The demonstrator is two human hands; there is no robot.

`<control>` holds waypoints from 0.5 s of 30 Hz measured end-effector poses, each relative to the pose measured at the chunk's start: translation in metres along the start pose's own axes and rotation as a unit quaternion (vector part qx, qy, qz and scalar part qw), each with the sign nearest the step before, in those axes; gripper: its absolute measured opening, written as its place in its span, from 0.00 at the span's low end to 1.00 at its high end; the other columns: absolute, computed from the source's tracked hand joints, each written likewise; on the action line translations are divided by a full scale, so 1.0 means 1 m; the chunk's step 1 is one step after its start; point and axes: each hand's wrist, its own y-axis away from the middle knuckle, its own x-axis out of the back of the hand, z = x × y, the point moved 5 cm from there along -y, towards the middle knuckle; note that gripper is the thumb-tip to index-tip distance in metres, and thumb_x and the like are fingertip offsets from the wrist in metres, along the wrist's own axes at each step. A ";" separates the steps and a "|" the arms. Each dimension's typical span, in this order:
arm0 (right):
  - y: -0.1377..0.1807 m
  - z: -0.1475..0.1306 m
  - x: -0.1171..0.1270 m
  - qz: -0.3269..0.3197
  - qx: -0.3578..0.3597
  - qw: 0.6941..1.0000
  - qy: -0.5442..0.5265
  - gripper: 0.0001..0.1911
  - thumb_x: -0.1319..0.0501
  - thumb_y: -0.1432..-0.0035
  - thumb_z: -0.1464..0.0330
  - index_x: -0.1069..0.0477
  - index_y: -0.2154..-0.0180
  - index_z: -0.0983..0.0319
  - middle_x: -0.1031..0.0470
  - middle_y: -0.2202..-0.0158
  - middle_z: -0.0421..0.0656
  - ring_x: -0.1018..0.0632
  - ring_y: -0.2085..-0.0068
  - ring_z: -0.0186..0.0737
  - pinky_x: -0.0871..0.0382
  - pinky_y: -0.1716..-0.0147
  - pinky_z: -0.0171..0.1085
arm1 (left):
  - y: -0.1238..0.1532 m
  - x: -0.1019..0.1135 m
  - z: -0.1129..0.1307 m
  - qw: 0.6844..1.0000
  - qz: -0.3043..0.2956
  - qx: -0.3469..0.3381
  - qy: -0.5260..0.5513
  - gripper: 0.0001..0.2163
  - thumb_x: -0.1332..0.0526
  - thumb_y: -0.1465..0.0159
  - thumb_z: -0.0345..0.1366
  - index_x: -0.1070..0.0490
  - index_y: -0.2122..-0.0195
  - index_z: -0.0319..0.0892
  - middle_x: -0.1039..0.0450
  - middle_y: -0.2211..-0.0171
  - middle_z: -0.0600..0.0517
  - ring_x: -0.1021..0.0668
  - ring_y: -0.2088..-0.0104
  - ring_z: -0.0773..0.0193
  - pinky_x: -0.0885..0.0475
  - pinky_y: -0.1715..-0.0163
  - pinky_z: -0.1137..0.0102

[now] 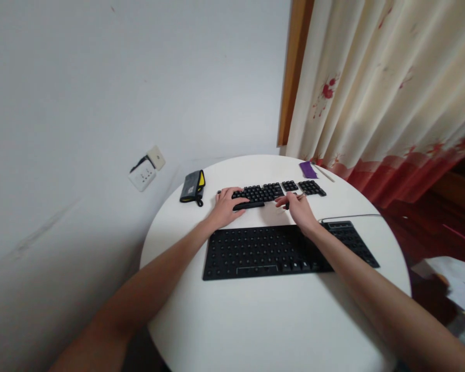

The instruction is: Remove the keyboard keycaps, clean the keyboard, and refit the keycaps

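A black keyboard base (271,250) with its keycaps removed lies on the round white table (263,320). Beyond it, rows of loose black keycaps (273,191) are laid out in keyboard order. My left hand (227,205) rests on the left end of those keycaps, fingers curled, touching the long black space bar (250,205). My right hand (299,207) hovers at the middle of the keycap rows, fingers pinched around a thin pale tool beside a small black keycap.
A grey and yellow pouch (192,187) lies at the table's left rim. A purple cloth (307,169) and a thin stick (324,173) sit at the far edge. A cable (349,216) runs right. A wall socket (147,169) is left; curtains (380,93) hang right.
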 end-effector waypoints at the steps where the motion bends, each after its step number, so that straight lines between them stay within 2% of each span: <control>1: -0.004 0.004 -0.006 -0.018 -0.037 0.999 -0.008 0.25 0.51 0.39 0.63 0.28 0.83 0.62 0.20 0.69 0.51 0.23 0.64 0.43 0.30 0.60 0.40 | 0.000 0.000 0.000 1.000 0.001 0.001 0.001 0.14 0.35 0.38 0.39 0.25 0.51 0.55 0.39 0.41 0.50 0.39 0.41 0.49 0.40 0.47 0.53; 3: -0.010 0.012 -0.018 -0.053 -0.098 0.993 -0.022 0.23 0.51 0.41 0.66 0.28 0.83 0.63 0.21 0.70 0.52 0.23 0.68 0.42 0.30 0.67 0.37 | 0.000 0.000 -0.001 1.000 0.001 0.008 0.002 0.15 0.35 0.38 0.39 0.26 0.49 0.54 0.39 0.41 0.50 0.39 0.41 0.49 0.39 0.47 0.53; 6: -0.016 0.023 -0.033 -0.082 -0.137 0.987 -0.023 0.22 0.51 0.41 0.67 0.27 0.81 0.65 0.21 0.71 0.53 0.24 0.71 0.39 0.31 0.73 0.35 | 0.000 0.001 -0.001 1.000 0.005 0.024 -0.001 0.19 0.35 0.39 0.38 0.28 0.47 0.54 0.38 0.41 0.49 0.39 0.42 0.49 0.39 0.47 0.53; 15: -0.019 0.034 -0.040 -0.087 -0.122 0.988 -0.019 0.22 0.48 0.40 0.62 0.26 0.80 0.64 0.21 0.72 0.52 0.25 0.73 0.39 0.32 0.76 0.34 | 0.001 0.005 -0.001 0.999 0.007 0.038 -0.016 0.22 0.34 0.41 0.39 0.30 0.45 0.53 0.38 0.41 0.49 0.39 0.42 0.47 0.40 0.46 0.51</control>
